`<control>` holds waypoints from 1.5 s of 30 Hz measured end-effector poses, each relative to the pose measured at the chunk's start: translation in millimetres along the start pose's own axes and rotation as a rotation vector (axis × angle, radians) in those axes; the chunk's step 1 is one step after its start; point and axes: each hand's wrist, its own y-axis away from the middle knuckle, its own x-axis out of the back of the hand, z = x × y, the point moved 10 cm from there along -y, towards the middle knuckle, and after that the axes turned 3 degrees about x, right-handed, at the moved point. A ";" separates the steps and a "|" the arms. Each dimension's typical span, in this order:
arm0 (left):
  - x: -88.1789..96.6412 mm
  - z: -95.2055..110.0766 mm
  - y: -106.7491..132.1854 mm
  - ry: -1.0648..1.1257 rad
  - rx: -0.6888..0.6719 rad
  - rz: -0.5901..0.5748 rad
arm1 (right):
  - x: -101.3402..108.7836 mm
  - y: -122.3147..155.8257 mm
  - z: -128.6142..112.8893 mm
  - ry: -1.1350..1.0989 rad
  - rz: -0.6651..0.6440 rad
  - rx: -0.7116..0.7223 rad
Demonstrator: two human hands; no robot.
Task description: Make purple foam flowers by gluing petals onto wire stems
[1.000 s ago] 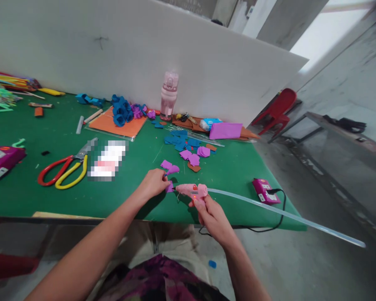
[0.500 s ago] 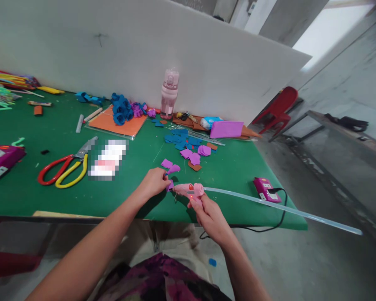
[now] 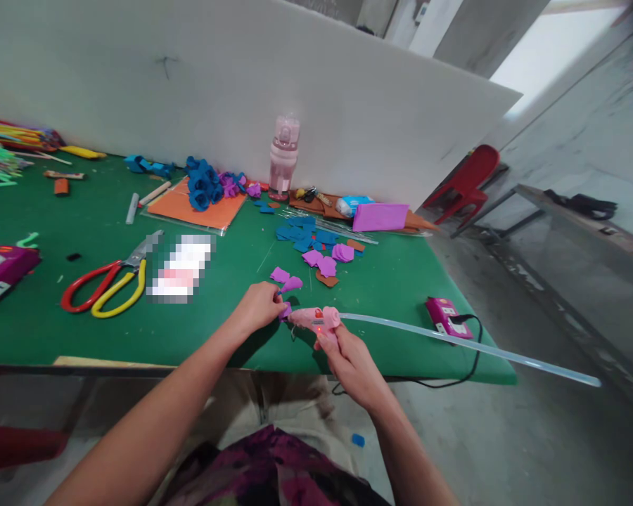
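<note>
Head view: left hand (image 3: pixel 258 306) pinches purple foam piece (image 3: pixel 285 310) over bench (image 3: pixel 211 334); right hand (image 3: pixel 349 358) grips glue gun (image 3: pixel 316 320), nozzle at piece. Advise small bead, left hand clear of hot tip.

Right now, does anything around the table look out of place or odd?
The long clear glue stick in the back of the pink glue gun, held in the right hand, juts far beyond the right edge of the green table, unsupported over the floor. A small blue scrap lies on the floor near the person's knees.
</note>
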 end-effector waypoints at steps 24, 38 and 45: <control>-1.4 0.8 0.2 -0.001 -0.003 -0.016 | -0.1 -1.4 -11.2 0.080 -0.017 0.030; 0.4 2.2 1.4 -0.014 -0.003 -0.016 | 2.1 -0.8 -7.4 0.081 -0.026 0.002; 1.4 2.8 1.4 -0.022 -0.008 -0.005 | 3.6 -1.0 -6.6 0.080 -0.014 0.020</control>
